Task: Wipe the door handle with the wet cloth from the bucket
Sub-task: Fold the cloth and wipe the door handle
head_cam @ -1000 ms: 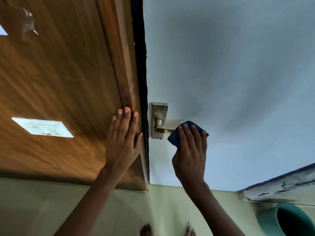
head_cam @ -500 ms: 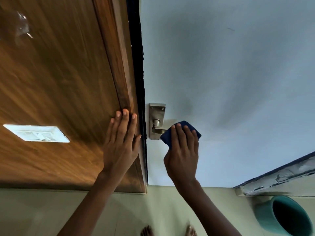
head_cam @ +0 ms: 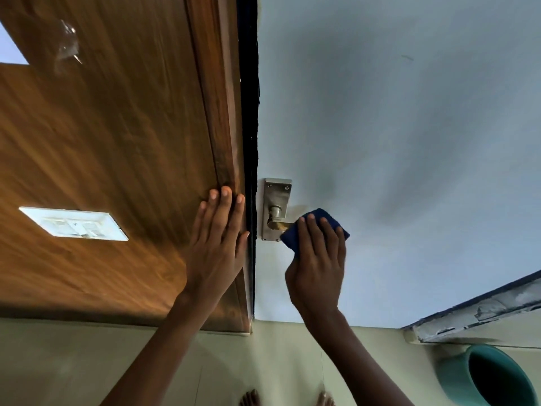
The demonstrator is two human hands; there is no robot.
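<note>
A metal door handle (head_cam: 275,215) with a silver backplate sits on the pale blue door (head_cam: 395,142), near its left edge. A dark blue cloth (head_cam: 320,215) is folded over the lever, hiding most of it. My right hand (head_cam: 317,265) is shut on the cloth and presses it against the lever. Flat on the brown wooden panel (head_cam: 117,142) beside the door edge lies my left hand (head_cam: 218,244), fingers spread and holding nothing. A teal bucket (head_cam: 486,376) stands on the floor at the bottom right.
A white switch plate (head_cam: 73,224) is set into the wooden panel on the left. A worn, peeling ledge (head_cam: 480,315) runs along the lower right above the bucket. My bare toes (head_cam: 287,399) show on the pale floor at the bottom edge.
My right hand slid the cloth left along the lever toward the backplate, then stayed near it. My left hand has stayed flat on the wood.
</note>
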